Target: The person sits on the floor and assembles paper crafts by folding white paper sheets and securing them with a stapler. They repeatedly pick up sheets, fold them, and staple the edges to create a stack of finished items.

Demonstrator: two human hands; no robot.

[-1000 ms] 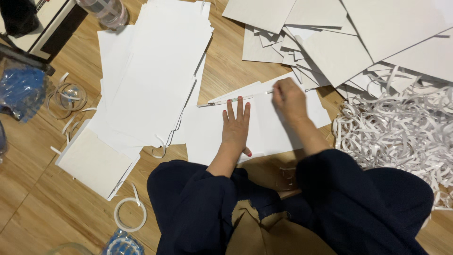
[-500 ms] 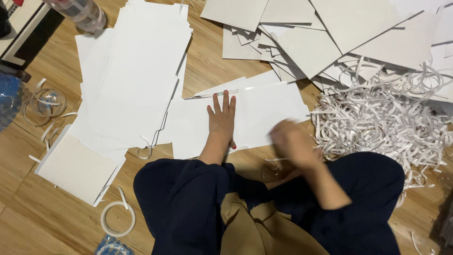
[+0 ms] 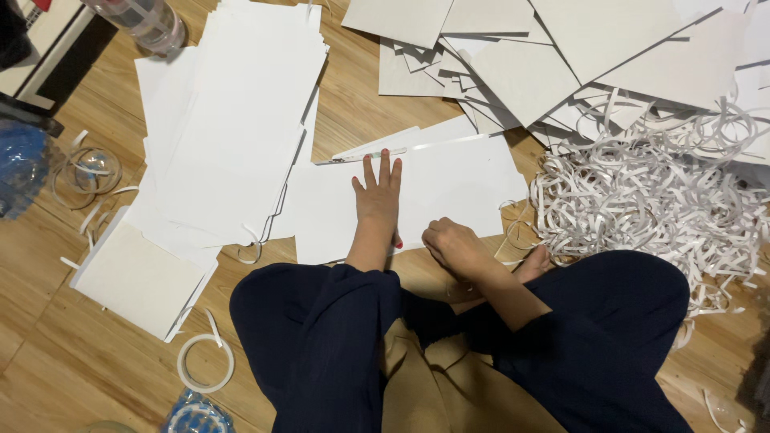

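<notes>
While the person sits cross-legged on the light wooden plank floor in dark blue trousers, the left hand lies flat at the centre of the frame, palm down and fingers spread wide, pressing on a white rectangular paper sheet that rests on the floor just ahead of the knees; it grips nothing. Its fingertips reach the sheet's far edge, where a thin straight ruler-like strip lies along the border. The right hand, just right of centre, is curled into a loose fist at the sheet's near edge, knuckles up; it touches the paper there, but whether it pinches the edge or some small tool I cannot tell, since the fingers are tucked under. To the left of the sheet a tall stack of white paper sheets runs toward the upper left of the frame, overlapping the sheet's left end. In the upper right lie overlapping grey cardboard sheets, and below them, at the right edge, a heap of curly white paper trimmings sits just beside the sheet. A white tape ring lies on the floor at lower left, near the left knee.
</notes>
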